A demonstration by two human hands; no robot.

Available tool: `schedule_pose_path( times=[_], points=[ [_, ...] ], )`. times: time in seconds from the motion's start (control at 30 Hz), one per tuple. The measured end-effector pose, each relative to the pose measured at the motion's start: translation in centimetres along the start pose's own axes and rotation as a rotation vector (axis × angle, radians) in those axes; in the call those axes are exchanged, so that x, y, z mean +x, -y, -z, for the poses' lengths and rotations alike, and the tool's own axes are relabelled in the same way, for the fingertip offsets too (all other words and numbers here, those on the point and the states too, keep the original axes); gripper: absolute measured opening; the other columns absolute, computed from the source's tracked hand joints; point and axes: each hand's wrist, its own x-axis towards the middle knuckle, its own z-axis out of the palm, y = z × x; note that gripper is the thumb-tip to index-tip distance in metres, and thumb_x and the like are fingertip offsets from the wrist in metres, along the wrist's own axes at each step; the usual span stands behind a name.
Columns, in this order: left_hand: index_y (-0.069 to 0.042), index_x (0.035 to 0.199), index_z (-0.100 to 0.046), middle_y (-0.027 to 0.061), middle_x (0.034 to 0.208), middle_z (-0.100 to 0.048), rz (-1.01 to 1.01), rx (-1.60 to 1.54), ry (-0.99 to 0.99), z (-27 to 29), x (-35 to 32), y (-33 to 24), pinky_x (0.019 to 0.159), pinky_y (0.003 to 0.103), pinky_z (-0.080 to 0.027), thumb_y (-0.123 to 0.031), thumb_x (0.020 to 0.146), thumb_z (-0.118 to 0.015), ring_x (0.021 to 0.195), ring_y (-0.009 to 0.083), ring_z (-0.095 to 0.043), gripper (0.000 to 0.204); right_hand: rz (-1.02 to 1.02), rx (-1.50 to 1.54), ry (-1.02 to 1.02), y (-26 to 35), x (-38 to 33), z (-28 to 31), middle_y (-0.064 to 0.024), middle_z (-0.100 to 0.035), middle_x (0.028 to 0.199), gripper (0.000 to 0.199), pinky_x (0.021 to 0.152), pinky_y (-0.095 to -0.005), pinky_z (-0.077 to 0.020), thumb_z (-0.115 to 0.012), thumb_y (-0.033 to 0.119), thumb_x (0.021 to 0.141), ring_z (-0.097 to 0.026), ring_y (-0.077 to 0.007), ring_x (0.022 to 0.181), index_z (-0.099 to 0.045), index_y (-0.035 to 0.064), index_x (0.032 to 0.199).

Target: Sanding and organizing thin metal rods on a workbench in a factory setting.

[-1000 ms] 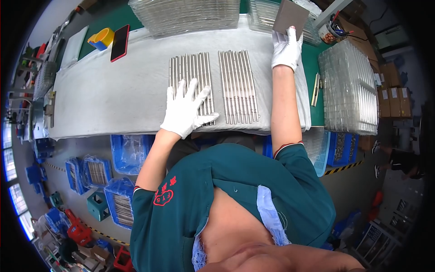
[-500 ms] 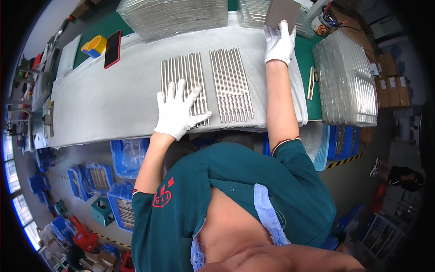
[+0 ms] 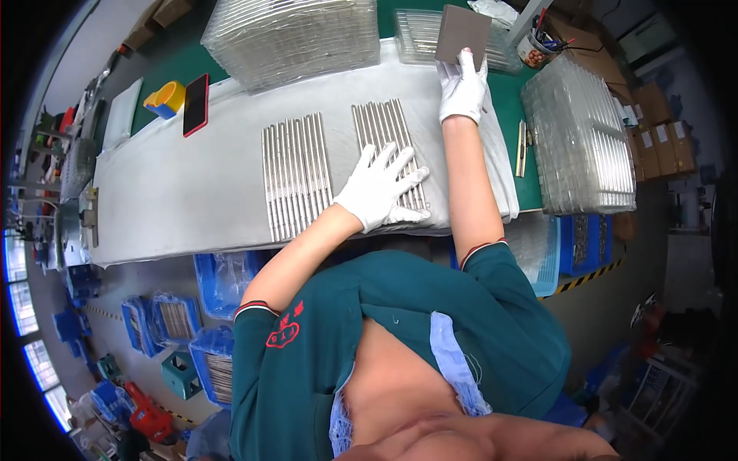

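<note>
My left hand (image 3: 380, 188), in a white glove, lies with its fingers spread over the right-hand group of slim metal rods (image 3: 379, 123). It covers their near part. To its left, a second group of metal rods (image 3: 296, 177) lies side by side on the grey cloth (image 3: 177, 184), with no hand on it. My gloved right hand (image 3: 463, 88) grips a flat grey-brown rectangular block (image 3: 463, 34), thumb on its near edge. That hand is held out at the far right of the cloth; some of its fingers are hidden behind the block.
Tall stacks of clear plastic trays (image 3: 292, 46) stand at the back, with another stack of trays (image 3: 580, 138) at the right. A red-edged phone (image 3: 196, 106) and a yellow tape roll (image 3: 167, 97) lie back left. A pen cup (image 3: 536, 50) stands back right. Blue crates (image 3: 211, 361) sit below.
My left hand has moved right, from the left group of rods onto the right group. My right hand keeps the block and is slightly lower in the picture. The whole view has shifted a little.
</note>
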Motion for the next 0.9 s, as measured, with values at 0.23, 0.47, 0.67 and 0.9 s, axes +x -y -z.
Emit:
schedule_pose_path(
  times=[0.23, 0.47, 0.67, 0.9],
  points=[
    [-0.022, 0.145, -0.044, 0.022, 0.149, -0.037, 0.186, 0.031, 0.128, 2.3, -2.9, 0.3, 0.109, 0.061, -0.026, -0.076, 0.079, -0.05, 0.135, 0.0458, -0.035, 0.085, 0.015, -0.019, -0.007, 0.2, 0.0, 0.0, -0.0077, -0.057, 0.123, 0.063, 0.093, -0.0445, -0.0496, -0.068, 0.009, 0.09, -0.061, -0.0261, 0.103, -0.036, 0.0149, 0.144],
    [-0.017, 0.143, -0.046, 0.0236, 0.147, -0.04, 0.102, -0.009, 0.092, 1.4, -1.1, -1.2, 0.111, 0.062, -0.022, -0.077, 0.079, -0.047, 0.137, 0.0441, -0.035, 0.088, -0.018, -0.071, -0.033, -0.1, -0.3, -0.4, -0.0071, -0.052, 0.133, 0.057, 0.101, -0.0469, -0.0448, -0.063, 0.012, 0.094, -0.056, -0.0292, 0.116, -0.038, 0.0166, 0.144],
    [-0.016, 0.14, -0.051, 0.0231, 0.144, -0.043, 0.19, 0.03, 0.041, 2.6, -3.4, -0.2, 0.108, 0.061, -0.024, -0.075, 0.079, -0.051, 0.132, 0.043, -0.04, 0.085, -0.004, -0.031, -0.027, 0.3, -0.1, -0.3, -0.0071, -0.057, 0.123, 0.06, 0.093, -0.044, -0.0489, -0.068, 0.01, 0.09, -0.061, -0.0249, 0.103, -0.038, 0.0151, 0.143],
    [-0.019, 0.142, -0.048, 0.0236, 0.147, -0.04, 0.379, 0.085, 0.098, 3.4, -7.4, 1.7, 0.11, 0.061, -0.023, -0.074, 0.08, -0.052, 0.135, 0.0444, -0.037, 0.083, -0.001, -0.033, -0.023, 0.1, 0.0, 0.0, -0.0081, -0.056, 0.125, 0.062, 0.094, -0.0433, -0.0496, -0.068, 0.011, 0.09, -0.061, -0.026, 0.104, -0.036, 0.0152, 0.144]
  ],
)
